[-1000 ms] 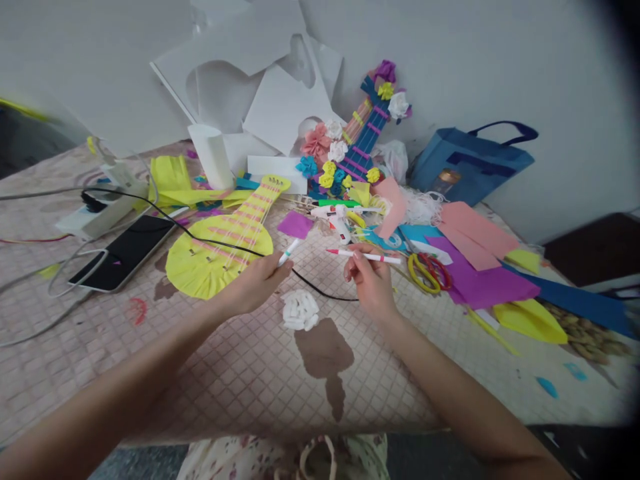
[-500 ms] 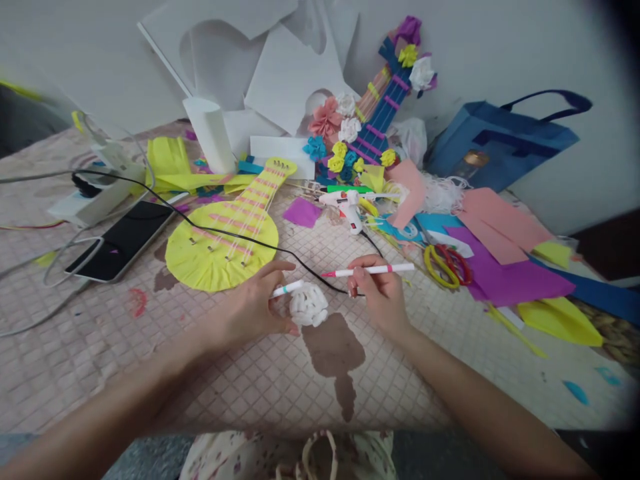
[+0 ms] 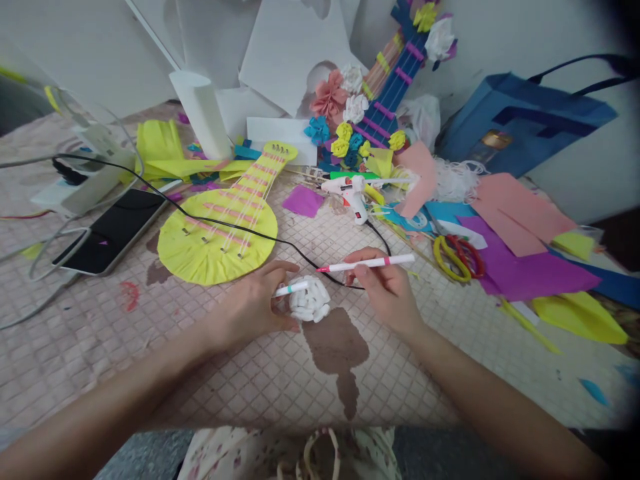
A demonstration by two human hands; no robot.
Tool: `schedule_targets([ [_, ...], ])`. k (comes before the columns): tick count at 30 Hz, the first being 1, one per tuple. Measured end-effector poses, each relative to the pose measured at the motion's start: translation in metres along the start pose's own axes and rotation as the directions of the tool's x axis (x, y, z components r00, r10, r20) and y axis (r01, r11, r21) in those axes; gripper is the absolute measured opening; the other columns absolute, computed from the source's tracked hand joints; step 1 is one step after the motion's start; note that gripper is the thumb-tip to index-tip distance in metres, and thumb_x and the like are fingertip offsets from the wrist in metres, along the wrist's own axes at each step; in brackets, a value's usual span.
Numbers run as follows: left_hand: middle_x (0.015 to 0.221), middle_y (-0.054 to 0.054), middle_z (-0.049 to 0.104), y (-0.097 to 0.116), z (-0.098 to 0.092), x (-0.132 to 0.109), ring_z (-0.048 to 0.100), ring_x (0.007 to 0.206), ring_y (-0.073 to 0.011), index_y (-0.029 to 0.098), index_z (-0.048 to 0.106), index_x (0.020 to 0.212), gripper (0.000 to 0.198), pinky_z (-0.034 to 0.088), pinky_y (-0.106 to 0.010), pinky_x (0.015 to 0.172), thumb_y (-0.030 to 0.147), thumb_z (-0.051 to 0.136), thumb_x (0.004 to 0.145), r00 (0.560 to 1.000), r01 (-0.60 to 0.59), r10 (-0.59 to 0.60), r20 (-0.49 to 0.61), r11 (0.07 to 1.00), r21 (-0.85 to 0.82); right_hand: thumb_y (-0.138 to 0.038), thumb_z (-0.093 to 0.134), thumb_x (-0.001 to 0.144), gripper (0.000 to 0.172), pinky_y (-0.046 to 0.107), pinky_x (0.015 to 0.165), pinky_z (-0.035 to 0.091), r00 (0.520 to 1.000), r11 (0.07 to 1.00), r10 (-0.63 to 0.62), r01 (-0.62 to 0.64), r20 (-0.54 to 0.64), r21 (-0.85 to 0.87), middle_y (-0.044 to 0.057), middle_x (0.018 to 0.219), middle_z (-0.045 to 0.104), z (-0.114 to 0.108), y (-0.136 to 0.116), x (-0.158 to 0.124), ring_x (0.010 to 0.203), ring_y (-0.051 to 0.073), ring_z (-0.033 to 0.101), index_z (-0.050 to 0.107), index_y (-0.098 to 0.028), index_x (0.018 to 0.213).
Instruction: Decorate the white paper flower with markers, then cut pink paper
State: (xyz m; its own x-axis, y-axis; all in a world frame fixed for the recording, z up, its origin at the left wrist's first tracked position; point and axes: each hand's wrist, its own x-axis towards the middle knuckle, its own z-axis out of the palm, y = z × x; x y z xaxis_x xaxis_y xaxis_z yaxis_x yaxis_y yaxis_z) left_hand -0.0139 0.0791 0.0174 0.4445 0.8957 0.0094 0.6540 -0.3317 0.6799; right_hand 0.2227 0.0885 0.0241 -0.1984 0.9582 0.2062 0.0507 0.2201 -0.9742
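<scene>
White rosette is lying on the bench btwn the hands, right by L hand's fingers. L hand is curving wide round its near-left side, also holding a teal-banded white stick. R hand is pinching a pink-tipped marker, tip pointing twd L hand. Yellow paper guitar is lying beyond L hand, glue gun beyond R.

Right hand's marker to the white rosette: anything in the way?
Only the black cord: it passes the far side of the white rosette and, in view, meets the pink-tipped marker at its tip. Tip height above it: can't tell.
</scene>
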Motion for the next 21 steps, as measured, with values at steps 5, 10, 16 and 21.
schedule_targets([
  [5, 0.130, -0.009, 0.057, -0.003, -0.001, 0.001, 0.059, 0.111, -0.0272, 0.021, 0.059, 0.110, 0.056, 0.049, -0.039, 0.093, 0.030, 0.081, 0.059, 1.000, -0.023, 0.023, -0.003, 1.000, -0.009, -0.041, 0.059, 0.088, 0.019, 0.030, 0.066, 0.052, 0.999, 0.999, -0.033, 0.034, -0.027, 0.028, 0.002, 0.080, 0.062, 0.001, -0.002, 0.000, 0.070, 0.014, 0.058, 0.070, -0.025, 0.088],
  [10, 0.123, -0.008, 0.061, -0.004, -0.005, 0.002, 0.061, 0.107, -0.0275, 0.021, 0.060, 0.114, 0.063, 0.051, -0.036, 0.086, 0.033, 0.082, 0.056, 0.999, -0.007, 0.004, -0.033, 0.994, -0.105, -0.039, 0.059, 0.088, 0.018, 0.028, 0.062, 0.050, 0.997, 0.999, -0.042, 0.044, -0.068, 0.027, 0.000, 0.072, 0.059, 0.002, 0.003, 0.003, 0.066, 0.013, 0.056, 0.069, -0.025, 0.087],
  [16, 0.067, 0.003, 0.058, -0.002, -0.012, 0.002, 0.062, 0.073, -0.0209, 0.018, 0.058, 0.120, 0.072, 0.046, -0.028, 0.061, 0.041, 0.081, 0.056, 0.996, 0.082, -0.084, -0.001, 0.980, -0.181, -0.037, 0.059, 0.088, 0.016, 0.025, 0.052, 0.045, 0.994, 0.994, -0.039, 0.049, -0.106, 0.098, -0.003, 0.063, 0.055, 0.004, 0.009, 0.017, 0.056, 0.011, 0.052, 0.068, -0.024, 0.086],
  [21, 0.066, 0.005, 0.050, -0.005, -0.015, 0.002, 0.048, 0.056, -0.0122, 0.022, 0.058, 0.120, 0.068, 0.038, -0.024, 0.052, 0.042, 0.081, 0.059, 0.993, 0.111, -0.115, -0.003, 0.970, -0.217, -0.040, 0.060, 0.087, 0.019, 0.025, 0.051, 0.045, 0.997, 0.995, -0.015, 0.023, -0.077, 0.100, -0.003, 0.062, 0.054, 0.007, 0.005, 0.023, 0.055, 0.010, 0.052, 0.068, -0.024, 0.085],
])
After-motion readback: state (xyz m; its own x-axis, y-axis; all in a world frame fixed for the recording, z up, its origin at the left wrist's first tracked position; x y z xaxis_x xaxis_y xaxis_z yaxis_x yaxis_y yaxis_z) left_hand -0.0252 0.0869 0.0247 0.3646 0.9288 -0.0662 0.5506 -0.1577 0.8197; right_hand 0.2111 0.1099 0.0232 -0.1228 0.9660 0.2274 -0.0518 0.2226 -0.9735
